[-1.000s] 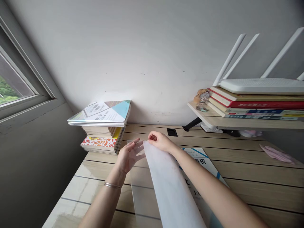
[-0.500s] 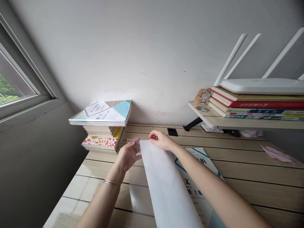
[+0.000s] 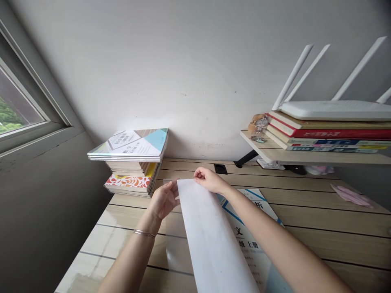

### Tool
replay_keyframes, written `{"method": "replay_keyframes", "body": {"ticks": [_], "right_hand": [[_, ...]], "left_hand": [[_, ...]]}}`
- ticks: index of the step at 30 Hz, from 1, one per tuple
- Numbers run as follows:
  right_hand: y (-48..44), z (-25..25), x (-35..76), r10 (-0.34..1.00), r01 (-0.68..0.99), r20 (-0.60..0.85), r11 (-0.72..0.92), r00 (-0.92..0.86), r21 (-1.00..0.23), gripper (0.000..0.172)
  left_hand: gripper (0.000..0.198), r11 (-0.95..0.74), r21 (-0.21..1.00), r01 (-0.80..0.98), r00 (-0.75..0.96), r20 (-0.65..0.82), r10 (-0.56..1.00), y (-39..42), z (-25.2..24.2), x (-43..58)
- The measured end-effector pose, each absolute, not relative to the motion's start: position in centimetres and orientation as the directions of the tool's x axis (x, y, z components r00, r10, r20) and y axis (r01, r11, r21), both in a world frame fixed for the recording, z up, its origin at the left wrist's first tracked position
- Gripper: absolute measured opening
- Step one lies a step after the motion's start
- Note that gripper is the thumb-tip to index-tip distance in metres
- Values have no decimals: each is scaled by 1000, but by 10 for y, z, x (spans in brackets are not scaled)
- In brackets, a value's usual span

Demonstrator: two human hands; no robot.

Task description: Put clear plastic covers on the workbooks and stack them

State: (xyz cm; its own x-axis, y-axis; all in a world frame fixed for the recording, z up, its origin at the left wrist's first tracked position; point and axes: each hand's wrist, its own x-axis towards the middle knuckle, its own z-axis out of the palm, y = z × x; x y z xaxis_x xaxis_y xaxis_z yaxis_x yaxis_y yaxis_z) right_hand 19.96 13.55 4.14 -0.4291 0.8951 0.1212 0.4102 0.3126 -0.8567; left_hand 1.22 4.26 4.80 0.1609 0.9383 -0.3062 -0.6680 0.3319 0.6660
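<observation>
My right hand [image 3: 209, 180] pinches the top edge of a white backing sheet [image 3: 210, 236], which curves over toward the right. My left hand [image 3: 166, 198], with a thin bracelet on its wrist, grips the upper part of a clear plastic film [image 3: 179, 252]. That film stretches down to the left of the white sheet, and the desk shows through it. Partly covered by the sheet and my right forearm, a book [image 3: 244, 232] with a white and blue cover lies on the desk. The lower ends of sheet and film run out of view.
A stack of books [image 3: 134, 146] stands at the back left by the wall. On the right, a raised shelf [image 3: 284, 156] carries more books [image 3: 317, 132] and a white router [image 3: 332, 110]. A pink cloth-like item [image 3: 351, 196] lies on the slatted desk [image 3: 305, 207].
The white sheet's top left corner has shifted slightly left, over the left fingertips. My right hand has moved a little to the right along the edge. The view has turned slightly.
</observation>
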Motion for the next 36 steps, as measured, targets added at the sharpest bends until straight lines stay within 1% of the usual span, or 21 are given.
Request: {"method": "replay_keyframes", "body": {"ticks": [5,8,11,13,14,16,17,18,20,22,24,26,27,28,29,30,33,36], "right_hand": [[135,35,197,908,304,159,289,-387,-908,13],[138,31,196,924,269,178,277,-340,-922,13],[145,33,200,953,284,175,245,-248,-927,11],[145,38,205,964,339,190,245,-186,-908,8],[142,41,208,960,379,226,273,-164,-884,6],[123,47,214,918,456,361,396,-166,-797,5],[107,51,217,876,483,442,477,-192,-734,7],[87,54,221,822,489,518,562,-236,-667,9],[36,58,230,724,477,593,684,-351,-552,14],[-18,58,239,606,451,634,790,-480,-415,17],[-65,53,247,472,435,639,871,-608,-229,23],[-96,45,251,350,425,599,905,-721,-17,24],[-105,40,251,301,419,593,905,-747,69,24],[-110,36,251,265,412,588,902,-764,130,25],[-114,32,250,244,409,591,898,-769,161,27],[-115,30,249,240,407,593,899,-768,164,29],[-115,28,246,261,397,583,911,-769,116,31],[-115,26,246,257,400,578,907,-774,132,33]], "left_hand": [[26,363,663,-655,196,-315,929,49,48,14],[27,407,680,-610,262,-312,913,45,51,13],[27,451,745,-492,347,-307,886,26,53,5],[29,480,791,-380,361,-351,864,4,51,-5],[32,504,801,-324,354,-391,849,-7,49,-11],[33,541,799,-263,319,-458,830,-29,43,-23],[32,554,792,-257,301,-480,824,-38,40,-28],[31,561,784,-265,284,-492,823,-46,36,-33],[27,566,768,-300,253,-508,823,-58,29,-39],[23,556,757,-343,207,-517,831,-65,24,-42],[18,522,757,-392,151,-507,849,-69,19,-41],[14,486,753,-443,116,-489,864,-70,17,-40],[14,478,745,-466,114,-484,867,-71,17,-39],[16,480,732,-483,124,-486,865,-73,17,-38],[19,489,715,-499,140,-491,860,-75,17,-37],[22,499,698,-513,159,-494,855,-78,17,-36],[26,507,675,-536,193,-487,852,-91,16,-35],[36,542,684,-487,196,-519,832,-102,14,-32]]}}
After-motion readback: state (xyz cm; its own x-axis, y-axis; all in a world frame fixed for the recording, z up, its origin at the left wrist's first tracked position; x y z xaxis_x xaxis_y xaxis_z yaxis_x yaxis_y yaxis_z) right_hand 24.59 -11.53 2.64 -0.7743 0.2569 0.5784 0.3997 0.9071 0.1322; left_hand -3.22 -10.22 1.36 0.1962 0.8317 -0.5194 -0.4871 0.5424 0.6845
